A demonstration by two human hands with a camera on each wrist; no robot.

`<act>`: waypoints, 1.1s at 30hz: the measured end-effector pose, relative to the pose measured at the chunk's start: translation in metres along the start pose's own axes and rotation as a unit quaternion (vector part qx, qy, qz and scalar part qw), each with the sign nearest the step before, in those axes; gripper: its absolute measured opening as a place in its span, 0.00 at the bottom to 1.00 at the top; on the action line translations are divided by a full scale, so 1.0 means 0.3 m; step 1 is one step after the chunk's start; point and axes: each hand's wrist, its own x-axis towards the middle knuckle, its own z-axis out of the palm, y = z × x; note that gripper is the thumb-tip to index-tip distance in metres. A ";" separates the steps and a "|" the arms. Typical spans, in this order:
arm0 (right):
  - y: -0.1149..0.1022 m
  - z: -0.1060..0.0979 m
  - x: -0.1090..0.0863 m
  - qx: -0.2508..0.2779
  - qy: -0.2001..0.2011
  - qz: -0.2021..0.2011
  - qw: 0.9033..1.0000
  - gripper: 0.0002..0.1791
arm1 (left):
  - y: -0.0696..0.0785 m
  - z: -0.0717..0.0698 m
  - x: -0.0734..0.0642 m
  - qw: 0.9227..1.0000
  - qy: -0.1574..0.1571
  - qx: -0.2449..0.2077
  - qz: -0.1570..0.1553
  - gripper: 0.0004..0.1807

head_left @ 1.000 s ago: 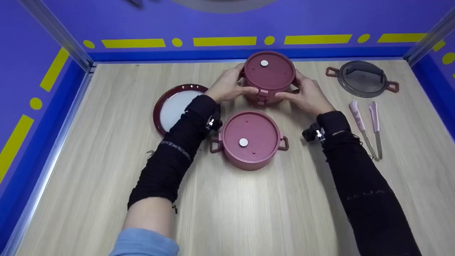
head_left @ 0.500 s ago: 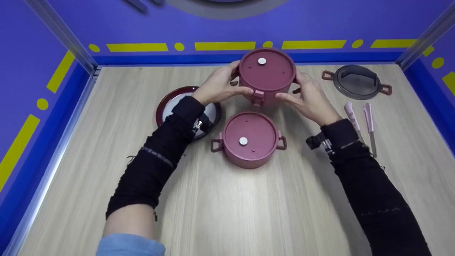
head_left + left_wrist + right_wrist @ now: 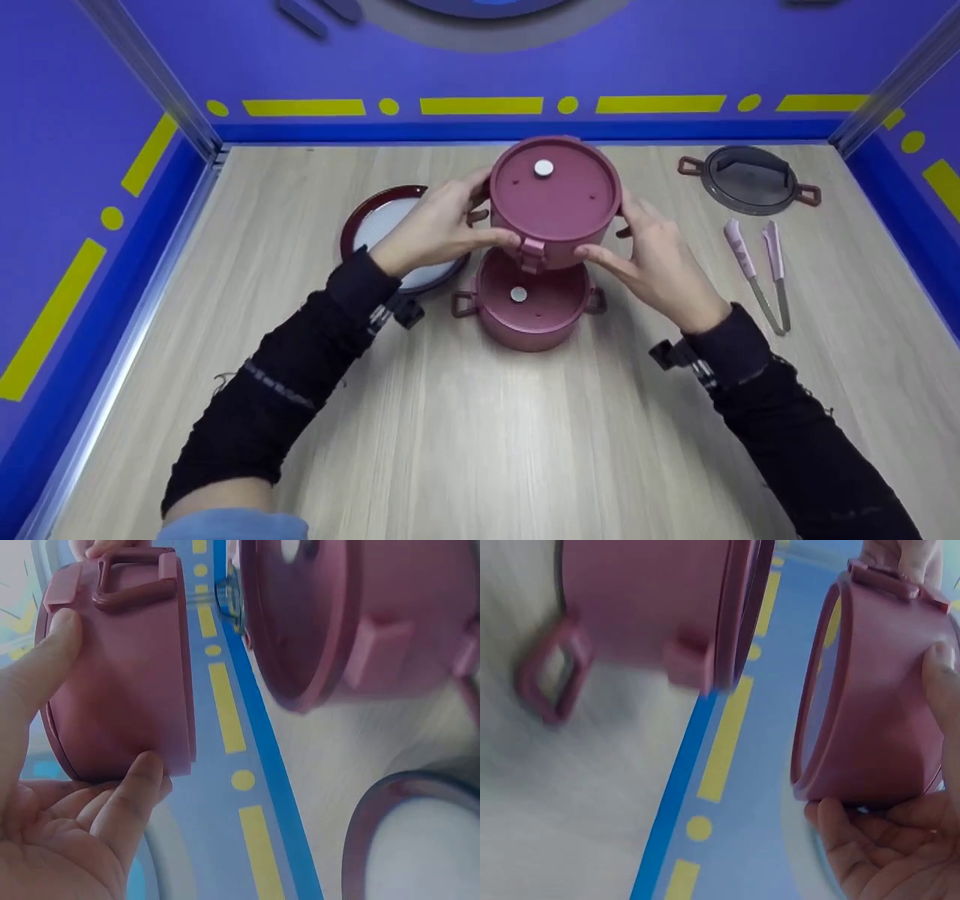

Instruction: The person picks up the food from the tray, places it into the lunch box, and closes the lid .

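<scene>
Between both hands hangs a round, dark pink lidded container [image 3: 555,187] with a white knob on its lid and a clip at the front. My left hand [image 3: 442,225] grips its left side, thumb along the front; my right hand [image 3: 656,255] grips the right side the same way. Below it, a similar lidded container [image 3: 529,326] with two loop handles stands on the table, its back part hidden by the held one. In the left wrist view, fingers support the held container [image 3: 124,682]. Seen from the right wrist, its underside rim [image 3: 817,705] faces the standing container [image 3: 645,600].
A maroon-rimmed plate [image 3: 349,232] with a white middle lies left, partly behind the left hand. At the back right lies a dark see-through lid [image 3: 750,180] with two side loops. Two pink-handled knives [image 3: 741,255] lie in front of it. Blue walls [image 3: 480,131] enclose the table.
Both hands have brought the held container up and toward the near side, so it now overlaps the standing container in the head view. The standing container has stayed in place.
</scene>
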 end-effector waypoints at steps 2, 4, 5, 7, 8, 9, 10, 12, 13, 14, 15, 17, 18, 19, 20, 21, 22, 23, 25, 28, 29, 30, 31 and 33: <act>-0.019 0.008 -0.032 0.000 0.004 -0.010 1.000 0.47 | 0.006 0.006 -0.038 1.000 0.005 0.017 0.000 0.53; -0.033 0.017 -0.060 -0.001 0.006 -0.016 1.000 0.47 | 0.008 0.016 -0.070 1.000 0.009 0.025 0.005 0.52; -0.037 0.022 -0.073 -0.003 0.007 -0.018 1.000 0.47 | 0.007 0.022 -0.083 1.000 0.010 0.028 0.007 0.52; -0.046 0.032 -0.096 -0.005 0.006 -0.019 1.000 0.48 | 0.004 0.033 -0.108 1.000 0.010 0.028 0.009 0.51; -0.049 0.037 -0.105 -0.006 0.006 -0.018 1.000 0.49 | 0.001 0.037 -0.118 1.000 0.011 0.027 0.008 0.51; -0.053 0.042 -0.114 -0.007 0.006 -0.019 1.000 0.49 | -0.001 0.041 -0.127 1.000 0.011 0.028 0.007 0.51; -0.055 0.047 -0.122 -0.007 0.005 -0.020 1.000 0.50 | -0.004 0.044 -0.136 1.000 0.009 0.030 0.006 0.51; -0.061 0.057 -0.136 -0.006 0.004 -0.020 1.000 0.50 | -0.008 0.048 -0.150 0.999 0.005 0.034 0.003 0.52; -0.063 0.061 -0.143 -0.006 0.003 -0.021 1.000 0.50 | -0.010 0.050 -0.156 0.999 0.003 0.033 0.001 0.52; -0.065 0.065 -0.150 -0.007 0.002 -0.022 1.000 0.50 | -0.011 0.052 -0.163 0.999 0.001 0.035 -0.001 0.52; -0.067 0.069 -0.157 -0.009 0.001 -0.024 1.000 0.50 | -0.013 0.055 -0.169 0.999 -0.002 0.034 -0.003 0.52; -0.070 0.076 -0.171 -0.012 0.001 -0.025 1.000 0.50 | -0.016 0.061 -0.179 0.999 -0.005 0.032 -0.009 0.52; -0.071 0.078 -0.177 -0.014 0.000 -0.025 1.000 0.50 | -0.018 0.064 -0.183 1.000 -0.007 0.027 -0.011 0.52; -0.070 0.082 -0.184 -0.016 -0.001 -0.026 1.000 0.50 | -0.023 0.069 -0.185 1.000 -0.008 0.024 -0.011 0.52; -0.070 0.085 -0.189 -0.018 -0.001 -0.025 1.000 0.50 | -0.027 0.073 -0.187 1.000 -0.010 0.022 -0.010 0.51; -0.069 0.088 -0.194 -0.019 -0.001 -0.023 1.000 0.51 | -0.031 0.076 -0.188 1.000 -0.011 0.022 -0.010 0.52; -0.070 0.090 -0.199 -0.022 -0.002 -0.021 1.000 0.51 | -0.035 0.080 -0.189 1.000 -0.012 0.022 -0.008 0.52; -0.069 0.093 -0.203 -0.023 -0.003 -0.020 1.000 0.52 | -0.039 0.083 -0.190 1.000 -0.013 0.020 -0.007 0.52; -0.069 0.096 -0.210 -0.026 -0.006 -0.018 0.999 0.53 | -0.045 0.088 -0.193 1.000 -0.016 0.020 -0.006 0.52; -0.066 0.101 -0.219 -0.024 -0.011 -0.015 1.000 0.54 | -0.054 0.092 -0.199 1.000 -0.018 0.016 -0.005 0.51; -0.063 0.102 -0.222 -0.022 -0.011 -0.014 1.000 0.54 | -0.057 0.093 -0.200 1.000 -0.018 0.012 -0.005 0.51; -0.061 0.102 -0.225 -0.019 -0.011 -0.012 1.000 0.54 | -0.060 0.094 -0.200 1.000 -0.018 0.009 -0.003 0.51; -0.058 0.103 -0.228 -0.016 -0.010 -0.012 1.000 0.55 | -0.063 0.096 -0.202 1.000 -0.018 0.006 -0.002 0.51; -0.050 0.100 -0.230 -0.005 -0.012 -0.011 1.000 0.55 | -0.069 0.100 -0.205 1.000 -0.018 -0.009 -0.002 0.51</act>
